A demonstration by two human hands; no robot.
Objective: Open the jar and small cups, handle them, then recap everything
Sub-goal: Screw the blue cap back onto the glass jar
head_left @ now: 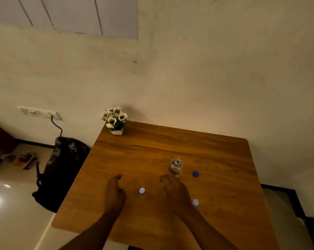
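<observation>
A wooden tabletop [170, 141] fills the lower middle of the view, its far edge against a pale wall [206, 78]. On the floor to its left slumps a dark backpack [62, 168]. The 2 bare forearms reach in from the near edge. The left hand [114, 192] rests on the wood with its fingers curled loosely inward, holding nothing. The right hand [176, 190] lies just in front of the jar, fingers bent and partly spread, also holding nothing; whether it touches the jar cannot be told. A small pot of white flowers [115, 120] stands at the far left corner. The clear jar [176, 166] stands upright, long axis vertical, its open mouth pointing up. Its dark blue cap [195, 173] lies flat on the wood just to its right. 2 small cups stand upright with pale blue lids on: 1 cup [142, 192] between the hands, the other cup [195, 202] just right of the right wrist.
</observation>
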